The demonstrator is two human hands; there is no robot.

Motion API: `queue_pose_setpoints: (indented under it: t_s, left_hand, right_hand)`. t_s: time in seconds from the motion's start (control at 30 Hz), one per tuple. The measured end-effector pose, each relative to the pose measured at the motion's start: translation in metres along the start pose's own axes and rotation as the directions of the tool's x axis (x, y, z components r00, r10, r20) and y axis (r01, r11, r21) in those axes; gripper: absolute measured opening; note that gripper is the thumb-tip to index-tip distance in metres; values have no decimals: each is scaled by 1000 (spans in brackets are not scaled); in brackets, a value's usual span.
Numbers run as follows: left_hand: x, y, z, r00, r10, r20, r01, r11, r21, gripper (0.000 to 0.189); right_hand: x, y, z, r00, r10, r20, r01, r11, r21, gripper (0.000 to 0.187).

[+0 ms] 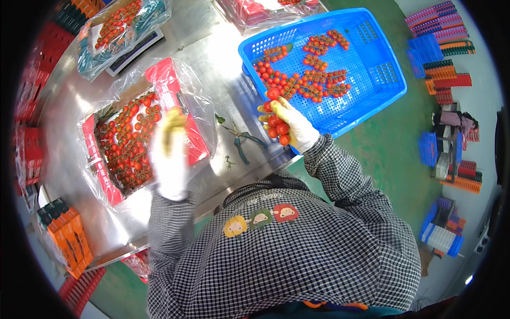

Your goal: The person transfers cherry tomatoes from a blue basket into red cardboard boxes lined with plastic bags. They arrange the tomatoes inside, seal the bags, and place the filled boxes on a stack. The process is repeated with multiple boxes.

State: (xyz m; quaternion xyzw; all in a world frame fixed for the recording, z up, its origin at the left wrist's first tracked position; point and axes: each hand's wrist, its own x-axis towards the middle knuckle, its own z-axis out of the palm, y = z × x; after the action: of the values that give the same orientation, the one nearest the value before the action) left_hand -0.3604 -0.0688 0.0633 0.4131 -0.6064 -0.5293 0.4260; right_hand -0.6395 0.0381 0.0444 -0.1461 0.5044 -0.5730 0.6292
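Note:
My right hand (297, 125), in a white glove with yellow fingers, grips a truss of cherry tomatoes (279, 127) beside the near left corner of a blue perforated plastic crate (382, 71). More tomato trusses (314, 85) lie inside that crate, mostly in its left half. Blurred by motion, my gloved left hand (171, 147) is over the right side of a red cardboard box (99, 163); its fingers are too smeared to read. Rows of cherry tomatoes on the vine (131, 139) fill the box, and clear plastic film (199, 87) spreads around it.
Teal-handled snips (241, 141) lie with blades parted on the steel table (195, 52), near leaf scraps (229, 161). A film-wrapped teal box of tomatoes (119, 36) stands at the back left. Orange cartons (69, 237) stand at the left edge, and another red box (255, 14) at the back.

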Motion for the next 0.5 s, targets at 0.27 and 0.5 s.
queue_pose_setpoints:
  t_s: [0.27, 0.5]
  left_hand:
    - [-8, -32, 146, 782, -282, 556, 609, 157, -778, 64]
    - [-7, -35, 175, 725, -367, 582, 625, -4, -781, 73]
  right_hand:
    - [18, -48, -36, 963, 99, 249, -18, 952, -307, 45]
    - [204, -63, -165, 717, -428, 549, 381, -419, -824, 47]
